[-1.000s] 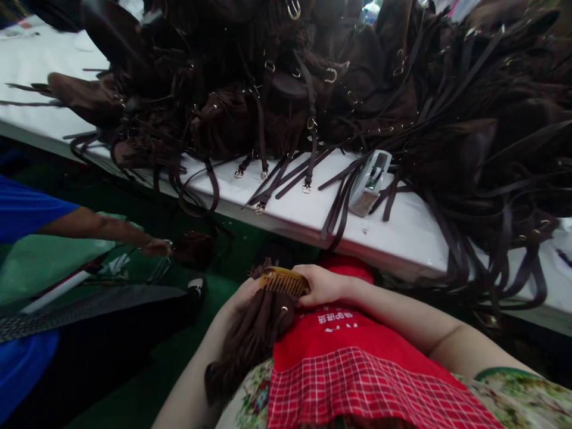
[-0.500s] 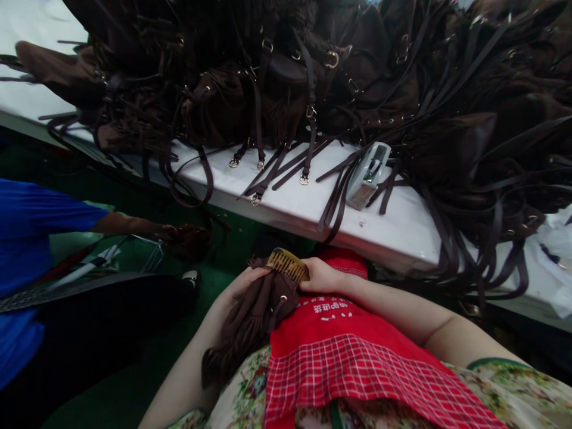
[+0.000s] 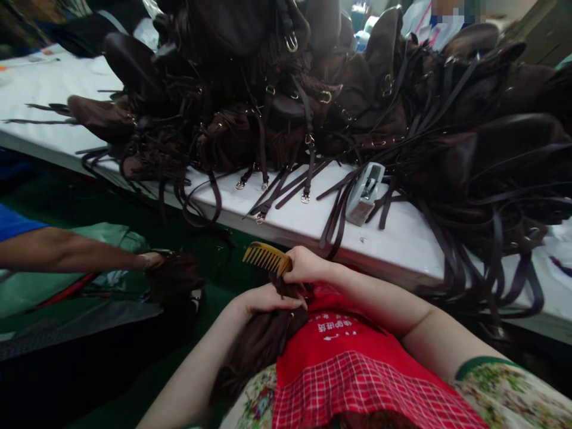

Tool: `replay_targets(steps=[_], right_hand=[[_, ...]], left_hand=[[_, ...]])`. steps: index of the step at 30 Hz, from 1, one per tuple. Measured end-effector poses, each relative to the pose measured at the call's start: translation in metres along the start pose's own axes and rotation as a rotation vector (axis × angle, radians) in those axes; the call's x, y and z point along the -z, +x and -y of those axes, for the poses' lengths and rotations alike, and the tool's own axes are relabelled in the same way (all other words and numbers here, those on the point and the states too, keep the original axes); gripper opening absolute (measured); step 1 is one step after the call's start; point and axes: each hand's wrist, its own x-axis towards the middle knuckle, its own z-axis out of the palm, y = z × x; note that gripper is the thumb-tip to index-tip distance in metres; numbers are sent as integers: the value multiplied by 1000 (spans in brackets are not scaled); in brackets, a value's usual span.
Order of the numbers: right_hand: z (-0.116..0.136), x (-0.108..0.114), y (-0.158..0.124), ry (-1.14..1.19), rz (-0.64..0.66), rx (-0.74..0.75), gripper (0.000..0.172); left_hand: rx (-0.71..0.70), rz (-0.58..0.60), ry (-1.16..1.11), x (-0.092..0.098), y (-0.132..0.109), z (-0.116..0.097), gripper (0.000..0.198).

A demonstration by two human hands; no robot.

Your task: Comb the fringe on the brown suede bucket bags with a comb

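Observation:
My right hand [image 3: 304, 265] is closed around one end of a yellow-brown wide-toothed comb [image 3: 267, 257], whose teeth point down and to the left. Just below it, my left hand [image 3: 268, 298] grips a dark brown fringed bag [image 3: 257, 342] near its upper end. The bag hangs over my left forearm side and rests against the red apron [image 3: 322, 322]. Some dark fringe shows between the two hands, under the comb. A small metal eyelet is visible on the bag beside my left thumb.
A white table [image 3: 393, 238] runs across ahead, heaped with dark brown bags [image 3: 232, 137] whose straps hang over its edge. A grey tape dispenser [image 3: 365, 193] stands near the edge. At left, a co-worker's arm [image 3: 89, 253] holds another brown fringed piece [image 3: 174, 277].
The comb has moved left and up off the bag, with its teeth now clear. My left hand has shifted right, closer under my right hand. The view has tilted up, and the co-worker's arm is lower.

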Motion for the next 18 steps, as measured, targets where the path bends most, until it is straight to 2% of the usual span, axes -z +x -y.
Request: replay_targets(steps=[3, 5, 7, 9, 11, 14, 16, 18], right_hand=[[-17, 2, 1, 21, -55, -77, 27], [-23, 4, -6, -59, -187, -68, 41], [-21, 3, -17, -155, -287, -25, 42], [-16, -2, -29, -262, -235, 34, 32], [-9, -11, -40, -396, -87, 103, 31], [-4, -29, -44, -570, 46, 171, 23], [-6, -37, -36, -615, 67, 150, 17], [-11, -33, -21, -555, 53, 68, 20]], left_hand=[[-145, -50, -220, -2, -4, 20, 27], [-206, -119, -358, 0, -8, 35, 26], [-233, -189, -453, 1, -12, 47, 24], [-220, -235, -519, -1, -17, 52, 25], [-164, -265, -557, -7, -21, 52, 27], [-62, -295, -499, -11, -22, 46, 36], [5, -223, -362, 3, -10, 37, 40], [8, -181, -212, 32, 13, 19, 34]])
